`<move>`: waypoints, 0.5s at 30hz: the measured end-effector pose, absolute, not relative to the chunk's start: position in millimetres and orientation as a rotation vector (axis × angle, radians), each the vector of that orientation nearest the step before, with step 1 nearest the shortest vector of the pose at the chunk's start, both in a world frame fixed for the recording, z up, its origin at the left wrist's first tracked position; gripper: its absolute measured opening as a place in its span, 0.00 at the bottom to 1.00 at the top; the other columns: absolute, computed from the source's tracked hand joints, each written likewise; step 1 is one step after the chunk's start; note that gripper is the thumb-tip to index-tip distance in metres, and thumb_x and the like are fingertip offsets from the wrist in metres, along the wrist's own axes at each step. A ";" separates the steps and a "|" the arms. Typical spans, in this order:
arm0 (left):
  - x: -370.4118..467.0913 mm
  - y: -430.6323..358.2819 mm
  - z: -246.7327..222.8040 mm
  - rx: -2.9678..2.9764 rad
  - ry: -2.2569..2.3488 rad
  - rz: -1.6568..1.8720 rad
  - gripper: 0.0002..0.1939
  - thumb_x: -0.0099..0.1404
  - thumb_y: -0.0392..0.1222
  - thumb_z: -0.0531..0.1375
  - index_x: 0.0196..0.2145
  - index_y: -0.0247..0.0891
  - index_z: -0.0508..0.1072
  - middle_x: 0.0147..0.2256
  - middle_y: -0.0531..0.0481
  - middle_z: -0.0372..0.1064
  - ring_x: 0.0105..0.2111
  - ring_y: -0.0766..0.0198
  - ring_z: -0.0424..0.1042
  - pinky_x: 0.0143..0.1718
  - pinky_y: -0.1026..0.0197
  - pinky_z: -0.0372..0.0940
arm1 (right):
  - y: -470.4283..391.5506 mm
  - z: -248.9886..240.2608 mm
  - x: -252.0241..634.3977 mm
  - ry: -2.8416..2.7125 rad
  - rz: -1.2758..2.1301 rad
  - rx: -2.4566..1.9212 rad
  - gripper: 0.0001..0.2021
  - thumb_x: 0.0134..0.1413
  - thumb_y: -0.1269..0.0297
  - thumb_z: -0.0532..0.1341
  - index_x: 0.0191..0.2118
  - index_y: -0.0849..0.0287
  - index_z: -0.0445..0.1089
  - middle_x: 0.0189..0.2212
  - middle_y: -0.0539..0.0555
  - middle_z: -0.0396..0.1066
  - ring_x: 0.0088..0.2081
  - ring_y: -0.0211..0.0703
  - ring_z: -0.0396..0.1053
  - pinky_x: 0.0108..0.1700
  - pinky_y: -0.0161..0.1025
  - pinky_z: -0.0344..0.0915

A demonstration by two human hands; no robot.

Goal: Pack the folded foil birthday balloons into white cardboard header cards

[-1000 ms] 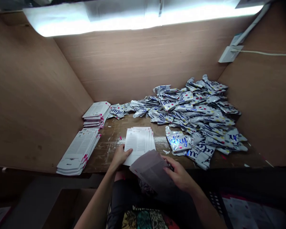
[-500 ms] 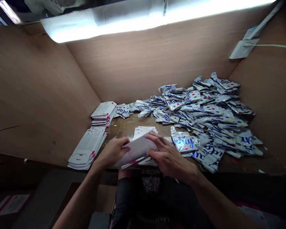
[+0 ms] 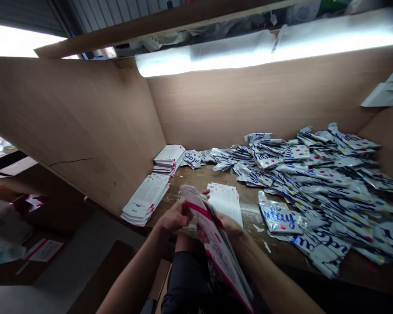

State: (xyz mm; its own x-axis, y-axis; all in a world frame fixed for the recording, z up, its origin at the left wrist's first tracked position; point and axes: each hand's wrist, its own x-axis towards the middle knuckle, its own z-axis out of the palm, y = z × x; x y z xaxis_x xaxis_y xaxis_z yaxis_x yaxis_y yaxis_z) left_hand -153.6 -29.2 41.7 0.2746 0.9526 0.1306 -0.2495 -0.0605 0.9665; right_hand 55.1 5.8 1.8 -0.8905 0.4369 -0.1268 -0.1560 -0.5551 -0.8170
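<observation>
A small bundle of flat printed cardboard sleeves (image 3: 218,244), white with pink-red borders, stands tilted on edge over my lap. My right hand (image 3: 228,226) grips it from the right side, and its fingertips show past the upper edge. My left hand (image 3: 175,216) is closed at the bundle's upper left edge, fingers curled; the sleeves hide part of its grip. Just beyond the hands, a low stack of white sleeves (image 3: 225,198) lies on the wooden table (image 3: 196,176).
Two stacks of white sleeves, a near one (image 3: 144,198) and a far one (image 3: 168,155), stand along the left wooden panel (image 3: 85,117). A large heap of shiny dotted foil pouches (image 3: 314,174) with blue lettering covers the right side. A lamp (image 3: 209,56) hangs above.
The bundle has gone from lying nearly flat between my hands to standing steeply on edge, closer to my body. The view has turned left, uncovering the low stack.
</observation>
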 end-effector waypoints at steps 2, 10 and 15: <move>-143.4 -35.5 25.6 1.197 0.704 1.211 0.35 0.43 0.65 0.79 0.40 0.37 0.83 0.60 0.31 0.73 0.68 0.30 0.62 0.63 0.38 0.65 | -12.7 -14.5 33.7 -1.111 2.584 -0.447 0.22 0.45 0.49 0.75 0.40 0.58 0.73 0.26 0.51 0.72 0.26 0.41 0.69 0.33 0.39 0.68; -190.5 -51.8 52.6 1.002 1.026 1.744 0.27 0.54 0.50 0.77 0.48 0.35 0.81 0.47 0.38 0.82 0.49 0.40 0.81 0.51 0.44 0.76 | 51.8 -7.9 35.4 -1.345 2.017 -0.815 0.21 0.43 0.50 0.74 0.39 0.59 0.77 0.37 0.57 0.80 0.39 0.56 0.78 0.42 0.48 0.71; -238.9 -48.4 40.8 1.226 1.517 1.795 0.22 0.57 0.52 0.74 0.45 0.34 0.83 0.45 0.41 0.83 0.47 0.44 0.80 0.51 0.46 0.76 | 87.5 -1.8 7.8 -1.362 1.610 -0.710 0.27 0.49 0.61 0.64 0.57 0.55 0.71 0.60 0.62 0.74 0.60 0.58 0.71 0.48 0.45 0.70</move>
